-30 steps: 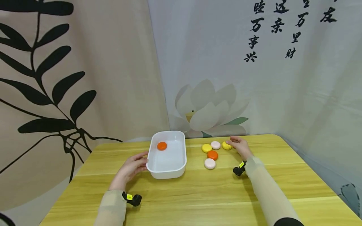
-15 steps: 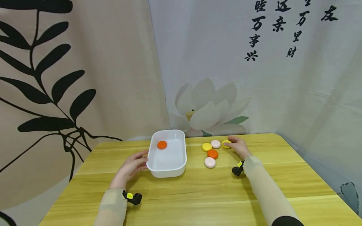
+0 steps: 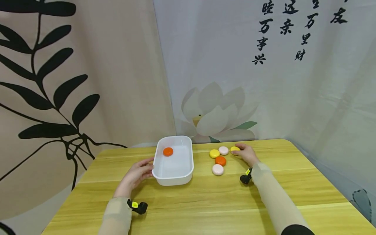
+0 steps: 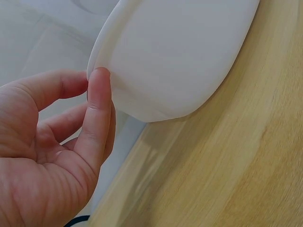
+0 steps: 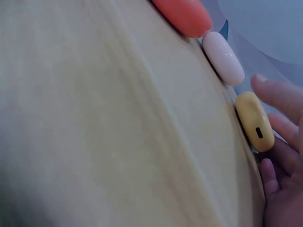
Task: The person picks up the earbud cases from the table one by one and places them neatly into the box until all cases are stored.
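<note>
My left hand (image 3: 136, 174) is at the left side of a white plastic tub (image 3: 173, 182). In the left wrist view, its fingertips hold the tub's rim (image 4: 106, 45). An orange round disc (image 3: 168, 151) lies inside the tub. At the far right of a group of discs, my right hand (image 3: 248, 154) reaches around a glossy yellow disc (image 3: 234, 148). The right wrist view shows this yellow disc (image 5: 255, 124) on the table, with a small dark slot in its side. The thumb (image 5: 274, 90) is close to its end and does not visibly press it; other fingers lie behind it.
Left of the right hand lie another yellow disc (image 3: 214, 153), an orange disc (image 3: 220, 160) and two pale pink discs, one at the back (image 3: 223, 150), one in front (image 3: 217, 169). A printed curtain (image 3: 132, 65) hangs behind the wooden table (image 3: 205, 209).
My right hand has moved slightly left, bringing its fingers around the yellow disc. That disc has shifted very little. The left hand and the tub have stayed in place.
</note>
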A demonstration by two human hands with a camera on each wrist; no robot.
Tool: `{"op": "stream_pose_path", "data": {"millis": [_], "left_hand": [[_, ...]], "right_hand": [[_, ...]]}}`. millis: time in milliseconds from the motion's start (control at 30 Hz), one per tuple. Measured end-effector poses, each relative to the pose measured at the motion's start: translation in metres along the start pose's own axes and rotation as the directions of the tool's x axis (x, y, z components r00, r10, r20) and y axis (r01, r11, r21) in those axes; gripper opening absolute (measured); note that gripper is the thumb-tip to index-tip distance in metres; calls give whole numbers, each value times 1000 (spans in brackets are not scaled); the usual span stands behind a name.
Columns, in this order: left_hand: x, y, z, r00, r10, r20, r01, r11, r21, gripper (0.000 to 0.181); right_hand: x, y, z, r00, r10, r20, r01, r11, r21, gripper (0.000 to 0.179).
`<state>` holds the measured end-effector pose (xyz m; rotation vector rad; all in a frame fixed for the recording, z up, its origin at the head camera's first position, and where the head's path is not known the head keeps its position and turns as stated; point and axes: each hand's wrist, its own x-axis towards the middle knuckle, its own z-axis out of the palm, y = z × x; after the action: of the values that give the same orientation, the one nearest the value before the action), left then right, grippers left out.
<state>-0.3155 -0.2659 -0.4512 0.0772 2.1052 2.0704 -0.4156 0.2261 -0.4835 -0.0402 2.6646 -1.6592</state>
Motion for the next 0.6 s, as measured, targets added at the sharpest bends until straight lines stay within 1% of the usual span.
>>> {"op": "stream_pose_path", "data": {"millis": [267,600], "left_hand": [[1,0,1,1000,-2,-4,2,1000,3,53],[0,1,0,1000,-13,-9,13,1000,1,53]], "right_hand": [[1,1,2,1000,7,-11,-7,999,-51,62],[-2,-2,5,999,-24,-44,20,995,-96,57]]}}
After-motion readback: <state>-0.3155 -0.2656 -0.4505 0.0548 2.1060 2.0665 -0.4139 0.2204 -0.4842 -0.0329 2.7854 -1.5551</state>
